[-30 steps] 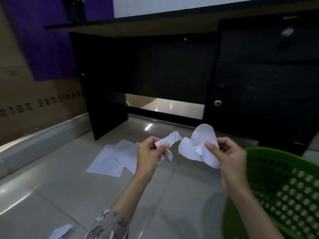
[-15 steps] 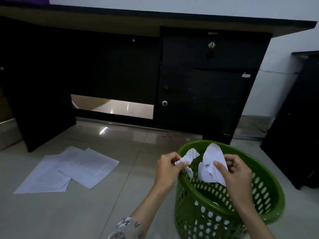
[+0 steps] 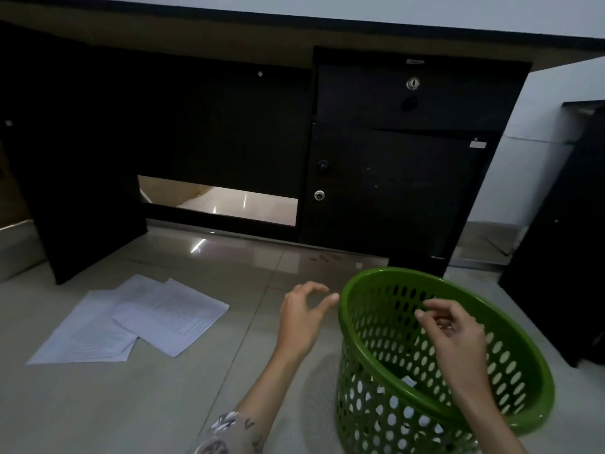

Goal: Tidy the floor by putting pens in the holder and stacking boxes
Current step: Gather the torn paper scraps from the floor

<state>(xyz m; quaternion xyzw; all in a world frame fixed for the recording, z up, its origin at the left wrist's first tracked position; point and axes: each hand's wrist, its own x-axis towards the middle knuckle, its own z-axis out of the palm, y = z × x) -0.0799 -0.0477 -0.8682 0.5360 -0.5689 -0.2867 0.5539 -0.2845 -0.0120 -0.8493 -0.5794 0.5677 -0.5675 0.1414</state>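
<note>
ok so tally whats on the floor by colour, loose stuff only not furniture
white printed paper sheets lying flat: 3, as far as the overlap shows
green perforated plastic basket: 1, with white paper scraps inside, too hidden to count
total: 4

Basket [image 3: 530, 381] on floor [image 3: 163, 404] at 4 o'clock; paper sheets [image 3: 131, 322] overlapping at 8 o'clock; desk [image 3: 409, 178] behind at 12; paper scraps [image 3: 409, 381] in basket.
</note>
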